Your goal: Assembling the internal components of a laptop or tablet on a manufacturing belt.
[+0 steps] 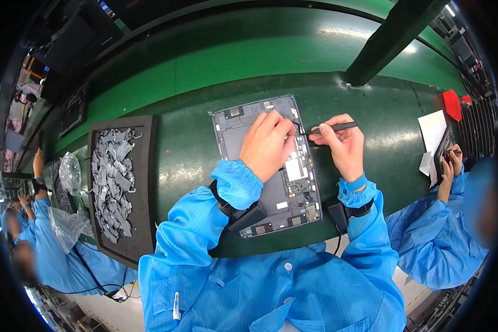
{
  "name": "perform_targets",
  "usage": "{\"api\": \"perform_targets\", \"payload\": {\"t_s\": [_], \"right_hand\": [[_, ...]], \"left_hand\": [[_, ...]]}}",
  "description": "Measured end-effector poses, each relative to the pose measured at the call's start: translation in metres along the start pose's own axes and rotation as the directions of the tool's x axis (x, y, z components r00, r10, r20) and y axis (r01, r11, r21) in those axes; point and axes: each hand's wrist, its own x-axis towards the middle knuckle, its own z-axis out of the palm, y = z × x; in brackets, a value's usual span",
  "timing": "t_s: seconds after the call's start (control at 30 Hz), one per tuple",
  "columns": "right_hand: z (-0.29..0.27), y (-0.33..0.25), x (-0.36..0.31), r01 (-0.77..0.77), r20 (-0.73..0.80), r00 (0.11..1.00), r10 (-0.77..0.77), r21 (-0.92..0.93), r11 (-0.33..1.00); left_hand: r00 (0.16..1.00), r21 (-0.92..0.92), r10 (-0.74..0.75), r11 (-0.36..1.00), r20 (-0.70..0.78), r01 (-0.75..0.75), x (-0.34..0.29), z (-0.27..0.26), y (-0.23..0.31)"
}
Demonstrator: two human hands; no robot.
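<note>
An opened tablet housing (pixel 260 188), grey with a circuit board (pixel 300 182) along its right side, lies on the green workbench in front of me. My left hand (pixel 268 145) rests over its upper part, fingers drawn together near the board's top end; anything pinched in them is hidden. My right hand (pixel 343 145), just beyond the housing's right edge, grips a slim black pen-like hand tool (pixel 346 126). The tool's tip points left, at the board's upper end beside my left fingertips. Small speakers sit at the housing's corners.
To the left, a dark foam tray (pixel 152 182) holds a heap of small grey parts (pixel 113 182). Clear plastic bags (pixel 70 174) lie beyond it. A black post (pixel 393 44) rises at the back right. Co-workers sit on both sides; a red bin (pixel 451 105) stands far right.
</note>
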Motion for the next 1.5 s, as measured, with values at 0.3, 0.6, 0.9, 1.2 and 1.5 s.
{"api": "perform_targets", "payload": {"t_s": [0.3, 0.6, 0.9, 1.2, 1.5], "right_hand": [[0.0002, 0.0014, 0.0016, -0.077, -0.026, 0.997, 0.078, 0.035, 0.996], [0.0012, 0.0008, 0.0029, -0.097, -0.034, 0.995, 0.099, 0.047, 0.994], [0.0024, 0.0019, -0.0005, -0.032, -0.099, 0.995, 0.034, 0.026, 0.999], [0.0055, 0.0024, -0.0016, 0.001, -0.059, 0.998, 0.0, 0.016, 1.0], [0.0072, 0.0015, -0.0025, -0.023, -0.057, 0.998, 0.025, 0.029, 0.999]], "left_hand": [[1.0, 0.0, -0.016, 1.0, 0.026, 0.016, -0.0012, -0.0006, 0.0013], [0.996, 0.023, 0.011, 1.0, 0.083, -0.013, -0.0007, -0.0006, 0.0007], [0.996, 0.032, -0.005, 0.999, 0.093, 0.002, -0.0011, -0.0005, 0.002], [0.997, 0.026, 0.003, 1.0, 0.076, -0.005, -0.0014, 0.001, -0.0004], [0.998, 0.043, 0.032, 0.998, 0.06, -0.034, -0.0023, 0.0041, -0.0009]]}}
